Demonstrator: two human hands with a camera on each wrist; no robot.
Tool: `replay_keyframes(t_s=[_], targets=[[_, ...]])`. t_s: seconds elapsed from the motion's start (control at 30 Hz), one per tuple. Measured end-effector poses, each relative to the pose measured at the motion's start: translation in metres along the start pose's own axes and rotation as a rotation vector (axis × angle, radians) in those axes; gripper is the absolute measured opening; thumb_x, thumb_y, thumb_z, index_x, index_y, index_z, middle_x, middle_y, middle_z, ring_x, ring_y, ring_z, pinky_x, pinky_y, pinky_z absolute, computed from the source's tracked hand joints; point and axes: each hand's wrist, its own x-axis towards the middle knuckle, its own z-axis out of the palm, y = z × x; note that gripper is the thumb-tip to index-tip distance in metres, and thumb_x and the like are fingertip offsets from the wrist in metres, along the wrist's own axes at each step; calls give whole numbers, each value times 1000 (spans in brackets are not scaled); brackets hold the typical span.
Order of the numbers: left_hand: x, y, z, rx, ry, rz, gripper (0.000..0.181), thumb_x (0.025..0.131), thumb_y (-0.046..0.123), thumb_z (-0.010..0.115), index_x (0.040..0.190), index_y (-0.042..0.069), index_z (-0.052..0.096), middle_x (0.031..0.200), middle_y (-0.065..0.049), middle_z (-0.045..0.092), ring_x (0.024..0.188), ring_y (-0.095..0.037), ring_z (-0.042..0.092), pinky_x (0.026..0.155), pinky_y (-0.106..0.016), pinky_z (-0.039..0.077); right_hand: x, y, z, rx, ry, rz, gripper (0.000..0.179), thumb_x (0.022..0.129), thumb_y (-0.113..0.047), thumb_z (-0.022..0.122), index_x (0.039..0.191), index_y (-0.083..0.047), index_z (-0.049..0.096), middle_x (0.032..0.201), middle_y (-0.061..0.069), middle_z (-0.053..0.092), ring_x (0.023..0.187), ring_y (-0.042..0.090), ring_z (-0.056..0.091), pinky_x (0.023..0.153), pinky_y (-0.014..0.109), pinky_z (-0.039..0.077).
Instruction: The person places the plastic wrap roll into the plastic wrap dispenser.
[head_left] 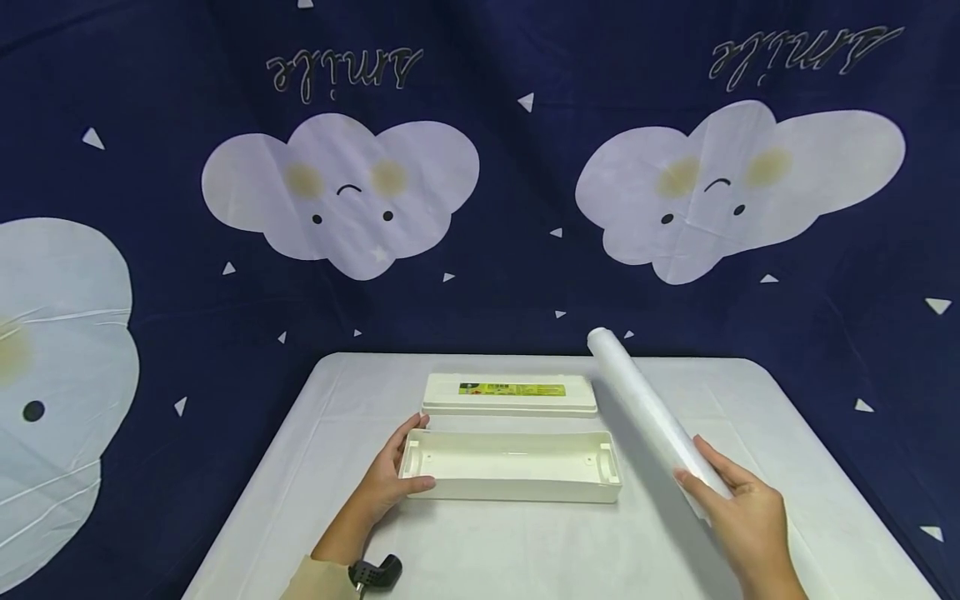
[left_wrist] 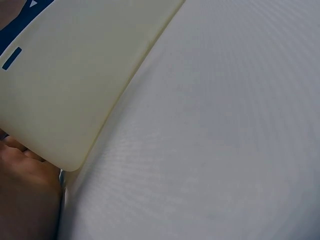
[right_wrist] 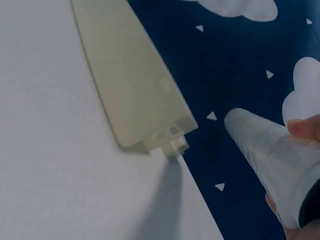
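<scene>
An open, cream-coloured plastic box [head_left: 525, 491], long and hollow, sits on the table in the head view. My left hand [head_left: 378, 485] grips its left end, thumb at the front wall and fingers round the back corner. In the left wrist view the box's outer wall [left_wrist: 90, 75] hides most of those fingers. To the right, my right hand [head_left: 752, 515] holds a roll of cling film [head_left: 647, 402] by its near end, tilted with the far end raised. The right wrist view shows the roll [right_wrist: 270, 155] pinched between thumb and fingers, beside the box [right_wrist: 130, 75].
Behind the box lies a matching cream lid [head_left: 517, 406] with a yellow-green label. Both rest on a white-covered table [head_left: 525, 550]. A dark blue cloth [head_left: 517, 167] with printed clouds hangs behind it. A black strapped device [head_left: 377, 572] is at my left wrist.
</scene>
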Motion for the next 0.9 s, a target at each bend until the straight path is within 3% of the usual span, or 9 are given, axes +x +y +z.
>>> replay_keyframes(t_s=[0.2, 0.33, 0.53, 0.9], targets=[[0, 0, 1, 8, -1, 2, 119, 70, -7, 91, 167, 4, 23, 172, -12, 24, 153, -36, 28, 116, -33, 38, 3, -9, 1, 75, -80, -109, 65, 86, -32, 91, 145, -21, 67, 144, -10, 62, 123, -3, 54, 86, 7, 46], [1, 0, 2, 23, 8, 4, 120, 69, -9, 91, 166, 4, 24, 171, -13, 25, 153, -37, 28, 115, -31, 39, 5, -17, 2, 77, -151, -167, 63, 88, -32, 89, 145, -21, 67, 145, -9, 61, 122, -3, 56, 87, 10, 49], [1, -1, 2, 50, 13, -6, 120, 68, -10, 92, 166, 4, 24, 171, -11, 27, 153, -36, 30, 116, -33, 38, 10, -29, 10, 152, -242, -279, 58, 89, -17, 88, 143, -10, 68, 141, 1, 64, 119, 4, 63, 86, 17, 55], [2, -1, 1, 75, 24, -9, 118, 71, -6, 93, 166, 5, 25, 171, -10, 28, 153, -35, 30, 118, -38, 36, 23, -37, 29, 271, -479, -338, 57, 87, -1, 86, 140, 1, 66, 138, 9, 67, 114, 17, 69, 85, 29, 60]])
